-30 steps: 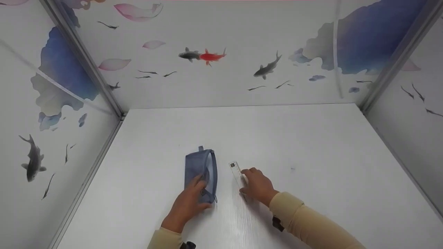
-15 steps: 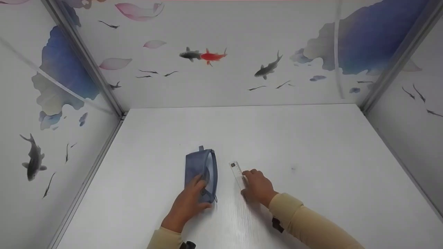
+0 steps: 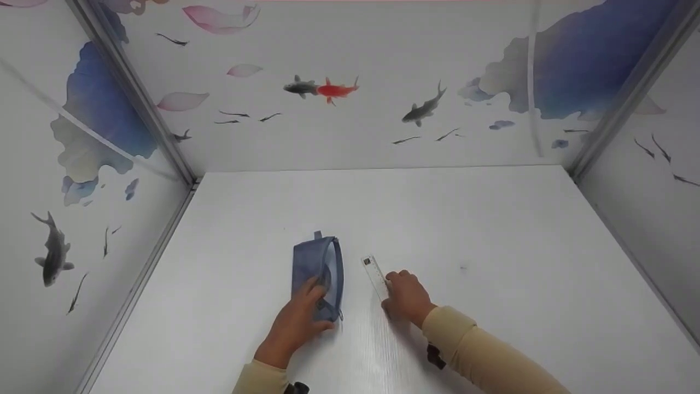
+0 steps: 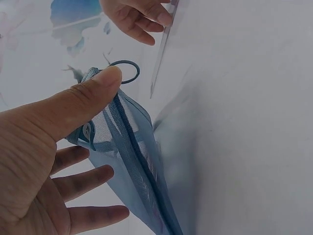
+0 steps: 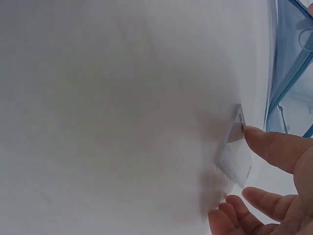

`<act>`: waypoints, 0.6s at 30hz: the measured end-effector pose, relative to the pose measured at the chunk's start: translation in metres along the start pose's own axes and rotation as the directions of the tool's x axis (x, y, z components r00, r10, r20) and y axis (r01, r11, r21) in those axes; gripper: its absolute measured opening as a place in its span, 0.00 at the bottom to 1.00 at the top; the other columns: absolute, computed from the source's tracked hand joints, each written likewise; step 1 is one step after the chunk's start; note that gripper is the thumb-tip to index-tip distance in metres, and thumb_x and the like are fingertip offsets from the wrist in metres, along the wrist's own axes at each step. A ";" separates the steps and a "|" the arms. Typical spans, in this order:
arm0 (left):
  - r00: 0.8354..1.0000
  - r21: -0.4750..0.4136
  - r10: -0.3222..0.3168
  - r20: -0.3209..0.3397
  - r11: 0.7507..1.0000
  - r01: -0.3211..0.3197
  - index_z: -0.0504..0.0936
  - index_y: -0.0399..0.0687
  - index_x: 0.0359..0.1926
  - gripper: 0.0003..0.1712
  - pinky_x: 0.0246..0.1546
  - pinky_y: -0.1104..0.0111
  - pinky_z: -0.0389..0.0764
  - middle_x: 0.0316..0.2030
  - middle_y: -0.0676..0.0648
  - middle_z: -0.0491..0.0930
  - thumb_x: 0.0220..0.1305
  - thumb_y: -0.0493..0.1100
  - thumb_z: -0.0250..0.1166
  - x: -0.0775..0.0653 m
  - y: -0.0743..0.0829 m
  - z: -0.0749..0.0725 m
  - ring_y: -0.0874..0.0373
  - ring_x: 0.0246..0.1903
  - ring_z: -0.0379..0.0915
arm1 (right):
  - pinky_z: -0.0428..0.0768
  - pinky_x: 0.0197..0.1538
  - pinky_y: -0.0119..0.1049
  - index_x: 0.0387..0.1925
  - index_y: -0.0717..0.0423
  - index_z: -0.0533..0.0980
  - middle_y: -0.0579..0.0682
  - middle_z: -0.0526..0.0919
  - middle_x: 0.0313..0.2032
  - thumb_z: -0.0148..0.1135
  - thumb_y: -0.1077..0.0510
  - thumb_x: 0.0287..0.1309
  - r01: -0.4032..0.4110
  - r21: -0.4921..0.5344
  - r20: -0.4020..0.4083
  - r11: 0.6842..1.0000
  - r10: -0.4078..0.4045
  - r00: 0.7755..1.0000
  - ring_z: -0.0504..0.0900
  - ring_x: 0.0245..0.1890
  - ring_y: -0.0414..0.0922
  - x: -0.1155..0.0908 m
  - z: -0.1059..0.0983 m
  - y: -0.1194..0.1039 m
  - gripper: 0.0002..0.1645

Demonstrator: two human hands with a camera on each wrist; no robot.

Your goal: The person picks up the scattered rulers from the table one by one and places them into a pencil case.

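Observation:
A blue mesh zip pouch (image 3: 309, 260) lies on the white table with its zip side gaping towards the right. My left hand (image 3: 295, 323) holds its near end; in the left wrist view the thumb presses the pouch (image 4: 142, 181) beside the zip's pull loop (image 4: 132, 71), and the other fingers spread behind. To the pouch's right is a clear ruler (image 3: 374, 276) with a small dark square printed at its far end. My right hand (image 3: 409, 298) pinches the ruler's near part, thumb on one edge and fingers on the other. The right palm hides its near end.
White panels with painted fish (image 3: 336, 89) and blue patches enclose the table (image 3: 465, 219) at the back and both sides. A faint small mark (image 3: 464, 267) shows on the table right of the ruler. Dark wrist devices (image 3: 436, 355) sit under the sleeves.
My right hand has shifted slightly to the right along the ruler, so a little more of the ruler shows. The left hand and pouch have stayed put.

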State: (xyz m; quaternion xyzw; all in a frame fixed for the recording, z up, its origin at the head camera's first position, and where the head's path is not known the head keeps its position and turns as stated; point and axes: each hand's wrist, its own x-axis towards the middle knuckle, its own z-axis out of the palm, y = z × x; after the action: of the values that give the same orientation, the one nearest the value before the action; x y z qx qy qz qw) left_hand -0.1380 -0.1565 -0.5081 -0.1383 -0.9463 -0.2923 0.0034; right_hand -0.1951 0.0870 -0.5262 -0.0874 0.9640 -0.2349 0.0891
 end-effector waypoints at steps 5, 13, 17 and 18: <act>1.000 -0.002 -0.005 -0.002 1.000 0.005 0.72 0.46 0.53 0.37 0.48 0.50 0.78 0.67 0.34 0.62 0.42 0.45 0.79 0.000 0.000 0.000 0.38 0.57 0.71 | 0.78 0.50 0.49 0.55 0.66 0.73 0.59 0.78 0.44 0.71 0.62 0.47 0.007 0.013 -0.014 1.000 -0.007 1.000 0.77 0.44 0.53 0.000 0.000 0.001 0.31; 1.000 -0.012 -0.005 0.000 1.000 0.005 0.72 0.47 0.54 0.37 0.48 0.50 0.79 0.66 0.35 0.63 0.43 0.44 0.79 0.000 -0.001 0.000 0.37 0.57 0.71 | 0.79 0.49 0.47 0.54 0.67 0.74 0.59 0.80 0.40 0.68 0.66 0.50 -0.022 0.033 -0.013 0.999 0.022 1.000 0.79 0.40 0.51 -0.001 -0.002 -0.003 0.27; 1.000 -0.003 0.003 -0.001 1.000 -0.003 0.72 0.47 0.54 0.37 0.47 0.50 0.79 0.66 0.35 0.63 0.43 0.44 0.79 0.001 -0.001 0.001 0.36 0.57 0.71 | 0.79 0.50 0.47 0.55 0.67 0.73 0.59 0.80 0.40 0.67 0.66 0.51 -0.037 0.038 -0.011 0.999 0.038 0.999 0.80 0.40 0.51 -0.002 -0.002 -0.004 0.27; 1.000 -0.002 0.006 -0.002 1.000 -0.006 0.72 0.47 0.54 0.37 0.47 0.50 0.79 0.66 0.35 0.63 0.43 0.44 0.79 0.001 -0.001 0.001 0.37 0.57 0.71 | 0.79 0.51 0.47 0.54 0.67 0.74 0.59 0.80 0.40 0.67 0.66 0.50 -0.034 0.032 -0.016 0.999 0.034 0.999 0.80 0.41 0.52 -0.002 -0.002 -0.004 0.27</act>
State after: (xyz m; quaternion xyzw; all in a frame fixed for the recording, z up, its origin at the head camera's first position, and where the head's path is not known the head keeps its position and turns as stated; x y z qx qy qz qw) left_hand -0.1390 -0.1570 -0.5092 -0.1407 -0.9456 -0.2932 0.0051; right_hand -0.1930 0.0847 -0.5220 -0.0676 0.9622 -0.2492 0.0864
